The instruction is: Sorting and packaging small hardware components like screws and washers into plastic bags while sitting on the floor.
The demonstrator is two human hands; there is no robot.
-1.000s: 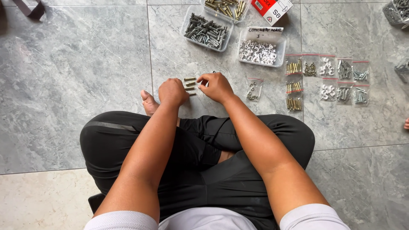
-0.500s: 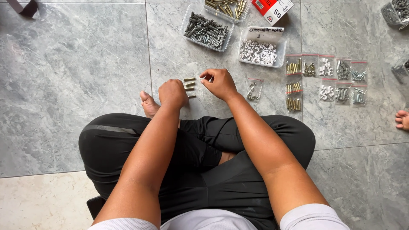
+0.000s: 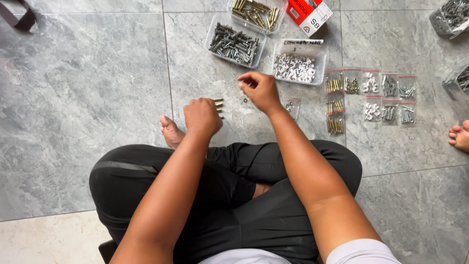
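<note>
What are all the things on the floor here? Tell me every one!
clear tubs: three, holding grey screws, brass screws, white clips; top middle of floor
red and white box: one, top edge
small clear bags: about a dozen, brass, grey and white bits; right of the tubs
single small bag: one, beside the right wrist
brass screws: a few, in a row by the left hand
more tubs of grey screws: two, far right edge
another person's toes: right edge
left hand: closed, on the brass screws
right hand: fingers pinched, contents hidden
</note>
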